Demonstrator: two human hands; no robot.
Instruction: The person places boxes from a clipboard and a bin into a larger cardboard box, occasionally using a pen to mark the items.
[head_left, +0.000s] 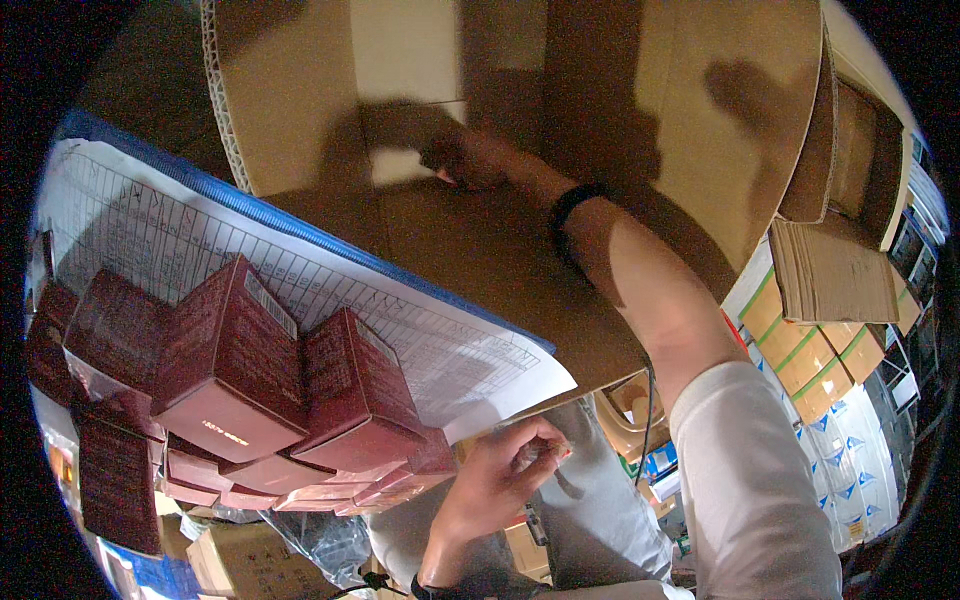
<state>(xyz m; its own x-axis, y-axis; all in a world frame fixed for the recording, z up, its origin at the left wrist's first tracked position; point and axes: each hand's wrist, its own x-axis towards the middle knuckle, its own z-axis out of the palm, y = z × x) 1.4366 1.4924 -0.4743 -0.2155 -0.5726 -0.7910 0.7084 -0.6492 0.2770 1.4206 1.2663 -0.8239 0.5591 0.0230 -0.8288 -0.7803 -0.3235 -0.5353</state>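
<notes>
A large open cardboard box (585, 285) fills the upper middle of my view. My right hand (476, 161) reaches down into it, mostly in shadow, with a dark band on the wrist. Whether its fingers hold anything is unclear. My left hand (499, 476) is outside the box, below its near edge. Its thumb and forefinger curl towards each other, and a small red spot shows at the tip; I cannot tell if something is pinched there. Left of that hand stand several dark red product boxes (232, 367), some on a printed table sheet (480, 367) with handwritten marks on a blue-edged folder (315, 232).
More open cartons (855, 150) stand at the right, above a stack of flattened cardboard (832, 270). Taped yellow-brown cartons (802, 352) and white-and-blue boxes (855, 465) are piled below. Clear plastic wrap (322, 540) and a brown carton (255, 559) lie at lower left.
</notes>
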